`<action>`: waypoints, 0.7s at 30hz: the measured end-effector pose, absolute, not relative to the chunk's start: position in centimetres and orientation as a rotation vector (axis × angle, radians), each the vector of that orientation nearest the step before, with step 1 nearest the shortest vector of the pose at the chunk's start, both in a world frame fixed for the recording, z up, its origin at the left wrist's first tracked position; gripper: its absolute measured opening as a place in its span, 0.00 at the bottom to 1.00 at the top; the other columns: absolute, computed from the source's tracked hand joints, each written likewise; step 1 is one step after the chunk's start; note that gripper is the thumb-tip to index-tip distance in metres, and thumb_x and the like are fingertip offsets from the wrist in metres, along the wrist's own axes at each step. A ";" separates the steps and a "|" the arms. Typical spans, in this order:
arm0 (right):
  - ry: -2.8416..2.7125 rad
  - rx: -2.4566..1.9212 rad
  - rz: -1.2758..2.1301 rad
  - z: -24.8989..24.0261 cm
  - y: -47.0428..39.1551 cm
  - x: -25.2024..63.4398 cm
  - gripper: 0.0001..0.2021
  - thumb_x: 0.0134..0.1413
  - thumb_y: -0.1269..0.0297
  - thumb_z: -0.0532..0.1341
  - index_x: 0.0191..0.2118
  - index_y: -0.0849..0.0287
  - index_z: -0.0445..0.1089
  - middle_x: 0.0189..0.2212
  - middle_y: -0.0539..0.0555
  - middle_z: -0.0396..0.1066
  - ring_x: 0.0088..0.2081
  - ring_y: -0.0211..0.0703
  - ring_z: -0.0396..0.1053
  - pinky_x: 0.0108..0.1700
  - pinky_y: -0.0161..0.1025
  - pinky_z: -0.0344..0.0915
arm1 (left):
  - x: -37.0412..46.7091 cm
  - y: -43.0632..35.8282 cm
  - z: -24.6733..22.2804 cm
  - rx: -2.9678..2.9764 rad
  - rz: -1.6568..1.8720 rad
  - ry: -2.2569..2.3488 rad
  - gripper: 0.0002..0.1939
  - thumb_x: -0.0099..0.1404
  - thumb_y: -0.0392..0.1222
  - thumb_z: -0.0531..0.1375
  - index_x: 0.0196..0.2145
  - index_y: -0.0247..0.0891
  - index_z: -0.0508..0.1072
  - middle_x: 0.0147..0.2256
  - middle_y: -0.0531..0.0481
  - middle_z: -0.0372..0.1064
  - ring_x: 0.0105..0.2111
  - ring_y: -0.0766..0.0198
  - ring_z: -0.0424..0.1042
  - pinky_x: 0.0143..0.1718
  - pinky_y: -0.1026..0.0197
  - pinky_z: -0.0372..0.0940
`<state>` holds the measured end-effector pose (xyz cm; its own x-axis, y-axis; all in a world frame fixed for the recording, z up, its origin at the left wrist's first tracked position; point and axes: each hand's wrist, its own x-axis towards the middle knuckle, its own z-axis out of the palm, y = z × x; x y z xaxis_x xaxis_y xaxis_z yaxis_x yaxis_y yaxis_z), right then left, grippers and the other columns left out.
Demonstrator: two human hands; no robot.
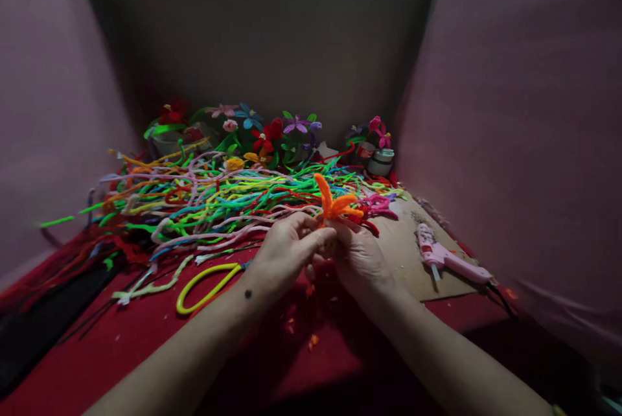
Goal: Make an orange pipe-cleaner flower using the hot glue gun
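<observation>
Left hand (291, 247) and right hand (359, 254): grip pinched on orange flower (333, 205), base between fingertips, held above red bench (335, 338). Dim room, pink side walls (525, 111). Flower: fuzzy, narrow looped petals, splayed. Glue gun (449, 260) on cardboard (403, 247). Lidded jar (380, 161) at back, contents unclear.

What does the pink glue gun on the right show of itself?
The pink plastic-looking glue gun lies on its side on the flat tan board. Its head, with white and red markings, points up and left; a pale rod-like piece juts toward the near side. The handle runs right, past the board's edge, into a dark cord. Neither hand touches it.
</observation>
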<state>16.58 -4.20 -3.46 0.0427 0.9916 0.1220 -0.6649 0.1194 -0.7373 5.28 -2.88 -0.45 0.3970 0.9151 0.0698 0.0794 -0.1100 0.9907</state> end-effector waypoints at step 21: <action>-0.867 -0.726 1.156 -3.7 -4.3 16.7 0.07 0.44 0.65 0.64 0.32 0.59 0.75 0.21 0.47 0.69 0.23 0.34 0.60 0.28 0.34 0.58 | 5.7 -3.1 -3.5 2.509 1.336 1.082 0.08 0.65 0.37 0.49 0.36 0.37 0.67 0.30 0.47 0.66 0.30 0.64 0.66 0.33 0.63 0.61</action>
<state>16.74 -4.34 -3.75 0.1650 0.9659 0.1995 -0.4622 0.2544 -0.8495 5.69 -3.07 -3.49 0.3626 0.6296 0.6871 0.5413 -0.7424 0.3947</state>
